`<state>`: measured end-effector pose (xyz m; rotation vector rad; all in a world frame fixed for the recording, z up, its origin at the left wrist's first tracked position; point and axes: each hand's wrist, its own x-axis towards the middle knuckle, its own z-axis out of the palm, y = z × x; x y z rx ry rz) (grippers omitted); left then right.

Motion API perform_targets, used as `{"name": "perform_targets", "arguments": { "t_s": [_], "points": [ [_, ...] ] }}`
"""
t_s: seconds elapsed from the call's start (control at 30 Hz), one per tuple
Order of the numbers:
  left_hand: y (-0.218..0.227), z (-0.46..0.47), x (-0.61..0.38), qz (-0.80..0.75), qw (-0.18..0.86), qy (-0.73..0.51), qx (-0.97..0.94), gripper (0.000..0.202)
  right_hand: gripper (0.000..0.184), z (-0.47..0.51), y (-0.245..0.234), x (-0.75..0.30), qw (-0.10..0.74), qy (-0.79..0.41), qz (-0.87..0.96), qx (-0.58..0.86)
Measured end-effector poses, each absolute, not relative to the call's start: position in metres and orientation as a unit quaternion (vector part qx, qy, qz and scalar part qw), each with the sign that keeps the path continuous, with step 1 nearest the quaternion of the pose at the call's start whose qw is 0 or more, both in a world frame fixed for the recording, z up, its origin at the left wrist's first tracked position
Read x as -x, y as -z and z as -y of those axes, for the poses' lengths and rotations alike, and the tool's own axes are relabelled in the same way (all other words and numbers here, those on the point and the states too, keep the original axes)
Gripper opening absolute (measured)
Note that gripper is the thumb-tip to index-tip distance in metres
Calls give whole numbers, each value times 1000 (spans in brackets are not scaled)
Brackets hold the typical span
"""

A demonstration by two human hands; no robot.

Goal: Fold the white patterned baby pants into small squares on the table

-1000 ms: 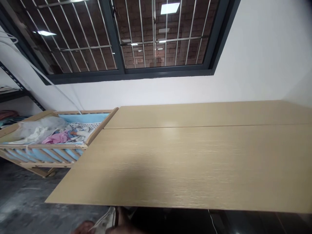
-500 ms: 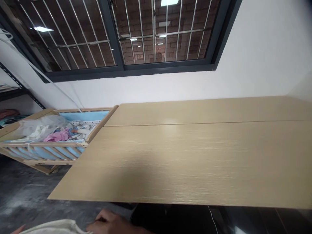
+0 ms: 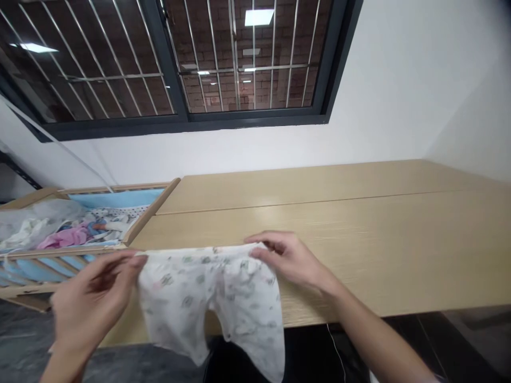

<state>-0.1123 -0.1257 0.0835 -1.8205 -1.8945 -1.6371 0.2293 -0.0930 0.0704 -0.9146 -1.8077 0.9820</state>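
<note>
A small pair of white baby pants [image 3: 179, 287] with a faint green print hangs in the head view, waistband up and legs down. My left hand [image 3: 96, 298] pinches the left end of the waistband between thumb and fingers. At the other end, my right hand [image 3: 285, 255] grips the waistband the same way. The waistband is stretched nearly straight between both hands. The pants hang over the front edge of the wooden table [image 3: 359, 239], and the lower legs dangle below that edge. Whether the cloth touches the tabletop I cannot tell.
To the left stands a wooden crib [image 3: 154, 210] with a blue lining, holding a pink cloth [image 3: 66, 236] and other crumpled fabrics. Behind the table are a white wall [image 3: 239, 149] and a dark-framed barred window [image 3: 255, 117]. A thin white cable [image 3: 337, 351] hangs below the table's front edge.
Both hands have risen from the bottom edge of the view to above the table's front edge, and the pants now hang spread out between them. The view has shifted slightly right.
</note>
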Motion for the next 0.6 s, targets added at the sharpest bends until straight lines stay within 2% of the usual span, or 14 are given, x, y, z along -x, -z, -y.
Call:
{"name": "perform_targets", "arguments": {
  "t_s": [0.13, 0.27, 0.43, 0.6],
  "points": [
    [-86, 66, 64, 570, -84, 510, 639, 36, 39, 52, -80, -272, 371, -350, 751, 418],
    [-76, 4, 44, 529, -214, 392, 722, 43, 35, 2, -68, -296, 379, -323, 736, 459],
    [-41, -66, 31, 547, -165, 296, 765, 27, 20, -64, -30, -306, 358, -331, 701, 521],
    [-12, -119, 7, 607, -133, 231, 749, 20, 10, -118, 7, -304, 335, -269, 678, 596]
  ]
}}
